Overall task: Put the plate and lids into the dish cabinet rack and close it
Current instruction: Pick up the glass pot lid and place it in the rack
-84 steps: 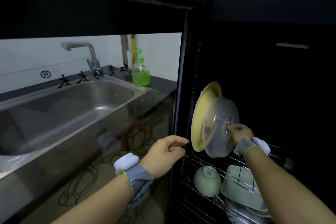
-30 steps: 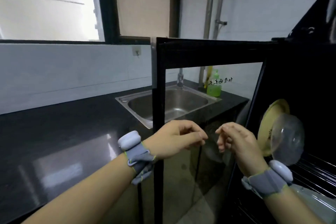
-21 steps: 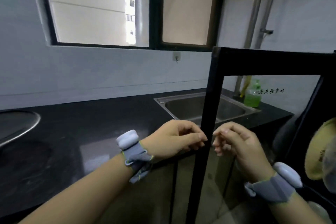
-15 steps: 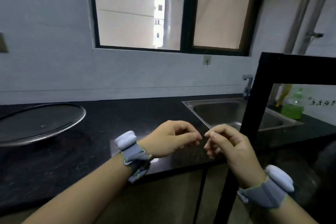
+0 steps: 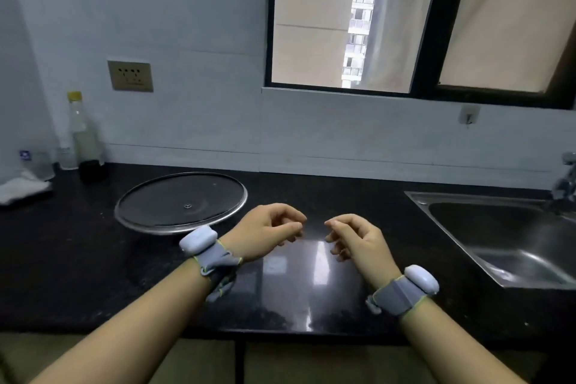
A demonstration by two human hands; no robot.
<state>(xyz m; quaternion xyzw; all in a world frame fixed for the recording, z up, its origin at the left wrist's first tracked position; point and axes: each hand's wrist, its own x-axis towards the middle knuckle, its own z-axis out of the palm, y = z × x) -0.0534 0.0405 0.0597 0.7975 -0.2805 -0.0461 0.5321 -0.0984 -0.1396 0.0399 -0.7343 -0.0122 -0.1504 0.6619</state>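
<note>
- The sink (image 5: pixel 511 246), at the countertop's right end, is cut off by the right edge.
- Only part of the faucet (image 5: pixel 565 181) shows there.
- A white cloth (image 5: pixel 21 185) at the countertop's left end is cropped.
- The left hand (image 5: pixel 265 232) hides a bit of the glass lid's (image 5: pixel 180 203) near rim.

White wall (image 5: pixel 193 25), dark-framed window (image 5: pixel 427 22), black countertop (image 5: pixel 62 274), steel sink (image 5: pixel 511 246) at rt.

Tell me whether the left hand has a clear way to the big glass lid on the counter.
Probably yes. The left hand is empty, loosely curled, hovering just right of the glass lid, which lies flat on the black countertop. Nothing stands between them; the bottles sit well behind.
</note>
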